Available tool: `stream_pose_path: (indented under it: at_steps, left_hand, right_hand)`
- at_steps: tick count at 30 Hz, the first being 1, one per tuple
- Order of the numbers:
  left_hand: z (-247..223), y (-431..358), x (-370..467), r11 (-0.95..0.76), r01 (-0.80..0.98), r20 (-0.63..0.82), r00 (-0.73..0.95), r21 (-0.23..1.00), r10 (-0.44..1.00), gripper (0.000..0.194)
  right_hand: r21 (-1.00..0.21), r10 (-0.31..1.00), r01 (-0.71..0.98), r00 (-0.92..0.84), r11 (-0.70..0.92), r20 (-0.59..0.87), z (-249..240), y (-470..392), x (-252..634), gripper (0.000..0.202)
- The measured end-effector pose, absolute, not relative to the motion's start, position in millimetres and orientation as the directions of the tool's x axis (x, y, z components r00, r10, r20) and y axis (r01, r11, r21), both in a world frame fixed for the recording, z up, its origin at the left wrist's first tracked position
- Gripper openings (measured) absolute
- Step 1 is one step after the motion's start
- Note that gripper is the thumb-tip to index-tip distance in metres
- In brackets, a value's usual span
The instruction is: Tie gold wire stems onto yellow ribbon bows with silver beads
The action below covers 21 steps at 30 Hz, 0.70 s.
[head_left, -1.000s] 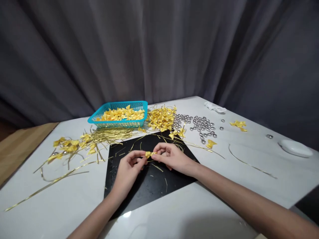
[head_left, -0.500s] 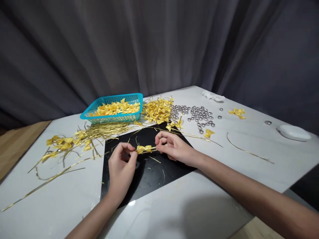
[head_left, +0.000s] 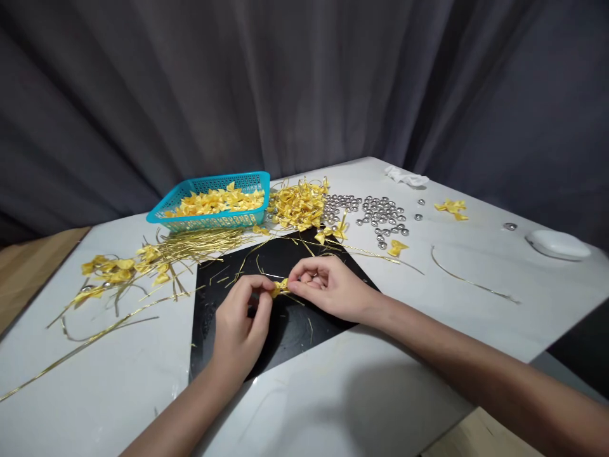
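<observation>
Between my fingertips, over the black mat [head_left: 295, 333], is a small yellow ribbon bow [head_left: 280, 287] with gold wire at it. My left hand [head_left: 242, 315] pinches the bow's left side with thumb and index finger. My right hand [head_left: 333, 289] is closed on its right side, the fingers partly covering the bow. A thin gold wire end shows just above the bow, between the hands. Short gold wire scraps lie on the mat around them.
A teal basket [head_left: 214, 220] of yellow bows stands at the back left. Beside it are heaped wired bows [head_left: 299, 204] and silver beads [head_left: 380, 211]. Gold wires [head_left: 202, 246] lie at left, a white dish [head_left: 557, 245] at far right.
Both hands have come closer together on the bow; the fingers now cover more of it and of the wire. The view has shifted slightly.
</observation>
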<state>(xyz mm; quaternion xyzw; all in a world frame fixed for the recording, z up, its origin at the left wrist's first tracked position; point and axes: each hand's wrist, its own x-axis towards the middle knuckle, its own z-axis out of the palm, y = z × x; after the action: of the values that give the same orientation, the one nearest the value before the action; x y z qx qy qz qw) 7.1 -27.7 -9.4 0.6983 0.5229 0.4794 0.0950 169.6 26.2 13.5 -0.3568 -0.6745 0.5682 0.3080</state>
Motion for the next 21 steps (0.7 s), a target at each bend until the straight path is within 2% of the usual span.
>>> stream_pose_path:
  at_steps: [4, 8, 15, 21]
  left_hand:
    - [-7.5, -30.0, 7.1, -0.524, 0.693, 0.674, 0.075, 0.495, 0.735, 0.018]
    - [-6.7, -31.0, 6.7, -0.562, 0.706, 0.694, 0.138, 0.431, 0.707, 0.023]
    - [-5.7, -31.0, 8.4, -0.571, 0.698, 0.698, 0.141, 0.433, 0.702, 0.021]
    - [-5.1, -31.8, 9.1, -0.54, 0.679, 0.664, 0.103, 0.497, 0.741, 0.018]
  right_hand:
    - [-0.99, 0.833, 0.125, -0.554, 0.062, -0.018, 19.0, 22.6, 170.6, 0.008]
    - [-0.996, 0.817, 0.093, -0.575, 0.011, -0.044, 21.7, 20.1, 172.0, 0.012]
    - [-0.988, 0.839, 0.14, -0.543, 0.064, -0.023, 22.4, 18.8, 173.9, 0.012]
    - [-0.986, 0.852, 0.159, -0.523, 0.054, -0.037, 23.6, 18.1, 174.1, 0.011]
